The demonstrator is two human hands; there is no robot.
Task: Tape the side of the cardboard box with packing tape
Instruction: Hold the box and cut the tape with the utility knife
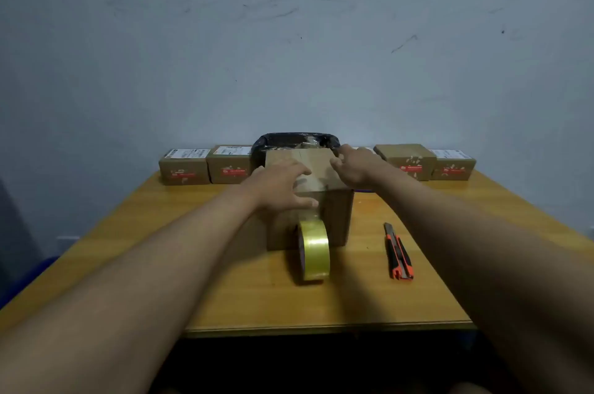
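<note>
both hands on the box top

small boxes (184, 167) line the far left edge of the table (225, 297). the left hand (279, 183) lies flat, fingers spread wide, on the top of the cardboard box (334, 217) at mid-table. the tape roll (313, 252) stands on edge, touching the box's near side. the right hand (355, 165) rests on the far right top edge, fingers loosely bent; whether it pinches anything i cannot tell. a knife (398, 252) lies to the right, apart from the box.

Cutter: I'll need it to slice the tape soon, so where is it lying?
In the head view, the cutter lies flat on the table, right of the tape roll and box.
</note>
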